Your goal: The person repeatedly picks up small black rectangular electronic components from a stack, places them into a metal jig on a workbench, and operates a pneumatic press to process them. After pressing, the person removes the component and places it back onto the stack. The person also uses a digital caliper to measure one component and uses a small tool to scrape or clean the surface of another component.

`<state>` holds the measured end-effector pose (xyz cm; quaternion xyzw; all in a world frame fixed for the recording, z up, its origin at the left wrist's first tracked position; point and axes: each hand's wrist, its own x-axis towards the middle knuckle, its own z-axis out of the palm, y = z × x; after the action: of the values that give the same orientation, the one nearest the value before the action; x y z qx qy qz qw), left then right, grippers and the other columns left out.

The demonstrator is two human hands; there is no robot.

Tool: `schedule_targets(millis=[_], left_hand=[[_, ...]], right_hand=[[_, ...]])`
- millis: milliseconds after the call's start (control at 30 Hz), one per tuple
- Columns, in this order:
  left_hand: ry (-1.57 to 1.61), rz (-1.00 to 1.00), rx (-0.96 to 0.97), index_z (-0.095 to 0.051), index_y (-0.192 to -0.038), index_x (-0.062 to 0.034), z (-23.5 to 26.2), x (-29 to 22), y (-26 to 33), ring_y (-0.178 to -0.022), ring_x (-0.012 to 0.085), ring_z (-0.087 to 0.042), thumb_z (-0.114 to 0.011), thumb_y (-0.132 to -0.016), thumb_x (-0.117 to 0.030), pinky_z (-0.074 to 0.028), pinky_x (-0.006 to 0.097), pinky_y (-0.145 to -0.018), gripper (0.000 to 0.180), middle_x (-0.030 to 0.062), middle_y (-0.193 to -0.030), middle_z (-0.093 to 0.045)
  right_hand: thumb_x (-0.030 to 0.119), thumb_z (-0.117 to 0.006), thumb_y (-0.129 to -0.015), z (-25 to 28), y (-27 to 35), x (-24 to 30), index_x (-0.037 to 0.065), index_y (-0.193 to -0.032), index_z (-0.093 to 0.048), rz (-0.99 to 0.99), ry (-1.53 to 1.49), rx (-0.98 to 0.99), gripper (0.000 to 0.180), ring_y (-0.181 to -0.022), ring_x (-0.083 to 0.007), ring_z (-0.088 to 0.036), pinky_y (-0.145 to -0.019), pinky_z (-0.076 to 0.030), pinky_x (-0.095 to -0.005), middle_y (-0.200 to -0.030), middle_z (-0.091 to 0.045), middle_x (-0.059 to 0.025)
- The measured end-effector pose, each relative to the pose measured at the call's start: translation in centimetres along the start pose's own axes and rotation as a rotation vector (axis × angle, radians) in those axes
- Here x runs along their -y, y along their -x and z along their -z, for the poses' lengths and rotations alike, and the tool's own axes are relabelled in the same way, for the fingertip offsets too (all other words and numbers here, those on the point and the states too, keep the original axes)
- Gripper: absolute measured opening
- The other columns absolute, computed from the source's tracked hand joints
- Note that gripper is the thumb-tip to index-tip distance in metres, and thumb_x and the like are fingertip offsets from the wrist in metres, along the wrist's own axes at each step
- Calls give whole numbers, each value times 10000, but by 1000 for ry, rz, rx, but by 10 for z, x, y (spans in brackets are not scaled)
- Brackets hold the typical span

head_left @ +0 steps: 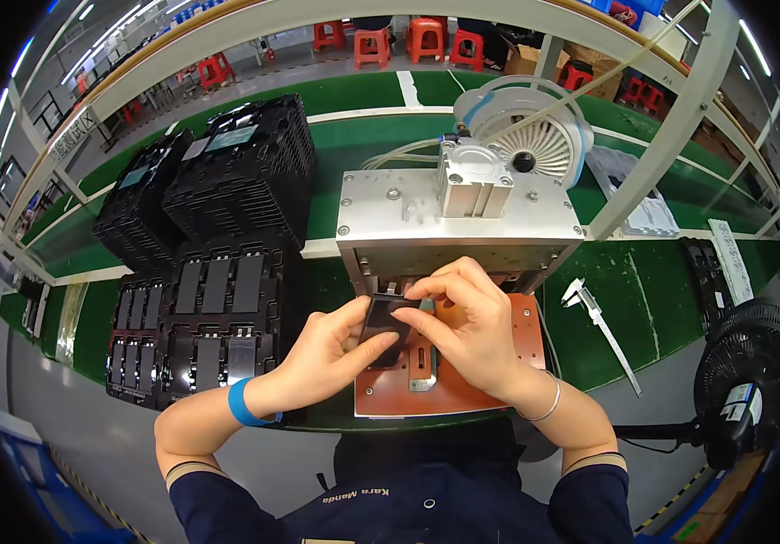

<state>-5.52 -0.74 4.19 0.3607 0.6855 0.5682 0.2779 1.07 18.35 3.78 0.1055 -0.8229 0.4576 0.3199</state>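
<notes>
My left hand (334,349) is closed on a flat black battery cell (384,328), its thumb across the cell's face. The thumb and fingers of my right hand (471,317) pinch the same cell at its upper right corner. Small metal tabs (392,287) show at the cell's top end. Both hands are above the orange-brown base plate (517,340) of a metal press (372,210), just in front of its opening. A slotted metal fixture (421,363) on the plate is partly hidden by my hands.
Black trays (267,272) holding several similar cells lie at the left, with tall stacks of black trays (240,172) behind. A caliper (603,331) rests on the green bench at the right. A white fan (535,136) stands behind the press, a black fan (743,372) at far right.
</notes>
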Motion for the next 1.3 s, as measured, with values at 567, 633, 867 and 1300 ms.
schedule_targets(millis=[567,633,867,1300], left_hand=[[-324,-194,-169,-555,-1204,3,-6,8,6,-549,123,-643,-617,-907,-39,-455,237,-500,306,83,-655,-646],[-347,-190,-161,-555,-1207,5,-5,9,6,-563,126,-648,-617,-904,-29,-463,237,-511,311,91,-677,-655],[-25,-137,-321,-554,-1057,54,1,11,-1,-811,37,-608,-575,-950,-22,-522,224,-654,133,61,-867,-700],[-233,-206,-217,-571,-1161,22,-6,9,8,-680,90,-675,-596,-923,-18,-521,233,-592,242,82,-787,-705]], right_hand=[[20,-774,-745,-3,4,0,11,-806,-702,-79,-63,41,95,-710,-144,-560,-586,-464,-267,-762,-598,-51],[61,-772,-739,-5,4,0,24,-799,-672,-108,-80,49,123,-668,-188,-526,-580,-430,-318,-736,-571,-53],[32,-787,-696,-13,9,7,17,-804,-655,257,201,19,171,-714,-235,-531,-648,-431,-345,-761,-582,-68],[70,-810,-687,-5,0,1,41,-843,-697,162,92,-94,194,-694,-186,-495,-582,-404,-302,-769,-588,-43]])
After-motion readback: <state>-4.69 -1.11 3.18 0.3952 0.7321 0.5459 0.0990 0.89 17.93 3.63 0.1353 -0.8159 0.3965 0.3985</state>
